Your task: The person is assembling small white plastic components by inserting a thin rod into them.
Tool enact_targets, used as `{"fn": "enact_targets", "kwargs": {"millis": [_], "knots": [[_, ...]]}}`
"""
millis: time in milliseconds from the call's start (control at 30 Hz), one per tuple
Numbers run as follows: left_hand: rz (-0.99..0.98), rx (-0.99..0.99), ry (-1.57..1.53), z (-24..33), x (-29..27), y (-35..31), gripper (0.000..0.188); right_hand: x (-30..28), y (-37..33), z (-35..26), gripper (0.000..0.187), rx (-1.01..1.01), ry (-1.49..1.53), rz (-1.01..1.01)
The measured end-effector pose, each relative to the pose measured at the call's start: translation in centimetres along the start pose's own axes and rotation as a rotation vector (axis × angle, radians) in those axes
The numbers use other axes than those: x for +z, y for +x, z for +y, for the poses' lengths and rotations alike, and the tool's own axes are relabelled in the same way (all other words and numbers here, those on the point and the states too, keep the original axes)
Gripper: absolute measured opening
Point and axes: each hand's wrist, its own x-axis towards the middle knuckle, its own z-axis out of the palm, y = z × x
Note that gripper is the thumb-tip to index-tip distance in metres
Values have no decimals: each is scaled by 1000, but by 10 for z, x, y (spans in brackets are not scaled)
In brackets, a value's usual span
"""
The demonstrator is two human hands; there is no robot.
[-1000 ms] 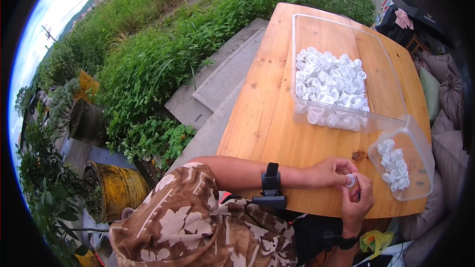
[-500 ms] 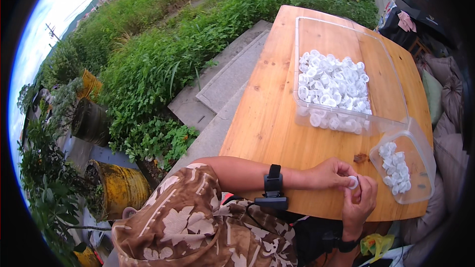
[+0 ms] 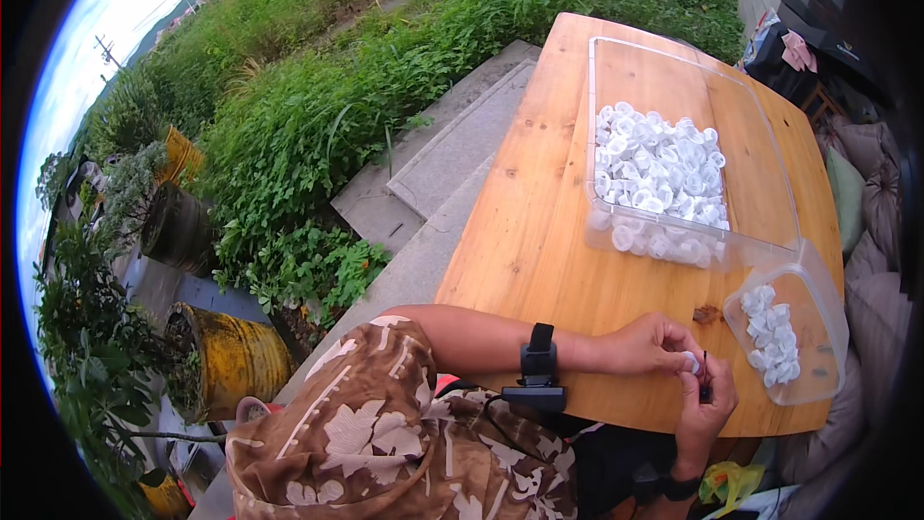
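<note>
Over the table's near edge, my left hand [image 3: 643, 343] pinches a small white plastic cap [image 3: 691, 362] between thumb and fingers. My right hand [image 3: 707, 406] comes up from below and meets it, fingers curled round a thin dark tool [image 3: 705, 391] whose kind I cannot make out. The tool's upper end is close beside the cap; whether they touch is hidden by the fingers. Right of my hands stands a small clear plastic tub [image 3: 817, 366] with several white caps [image 3: 773, 335] in it. Farther off, a large clear plastic bin [image 3: 760, 149] holds a heap of similar caps [image 3: 662, 159].
The wooden table [image 3: 520, 231] spreads out ahead. Concrete slabs [image 3: 452, 154] and green plants [image 3: 289, 154] lie along its left side, with a rusty yellow drum [image 3: 231, 361] nearer me. Cushions [image 3: 871, 202] line the right; a yellow plastic bag [image 3: 730, 484] is low beside my right arm.
The whole view has shifted slightly. My right fingers have closed in on the cap, which is now more covered, and the dark tool shows more clearly.
</note>
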Motion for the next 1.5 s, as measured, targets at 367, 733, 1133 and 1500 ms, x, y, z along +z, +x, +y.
{"fn": "enact_targets", "kwargs": {"millis": [367, 733, 1133, 1500], "knots": [[-12, 14, -5, -3, 0, 2, 21, -3, 0, 4, 16, 53, 89, -43], [64, 15, 35, -4, 2, 1, 15, -4, 0, 2, 10, 75, 99, -49], [-82, -119, -74, 8, -2, 2, 30, -12, -2, 10, 10, 264, 319, 7], [-104, -191, -187, 2, -7, 2, 33, -17, -1, 7, 12, 380, 476, -50]]}}
